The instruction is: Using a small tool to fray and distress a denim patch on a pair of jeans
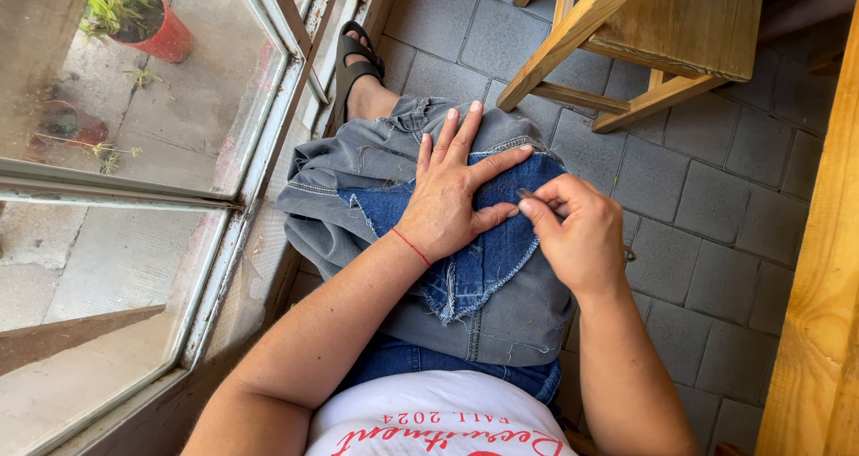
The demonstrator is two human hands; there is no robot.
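Observation:
A grey denim garment lies across my lap, with a frayed blue denim patch laid on top of it. My left hand rests flat on the patch, fingers spread, pressing it down; a thin red thread circles that wrist. My right hand is beside it on the patch's right edge, fingers pinched on a thin needle-like tool whose tip points toward my left thumb. The tool is mostly hidden by the fingers.
A wooden stool stands on the grey tiled floor ahead. A wooden post runs down the right edge. On the left is a glass window frame, with a red plant pot outside. My sandalled foot is near the window.

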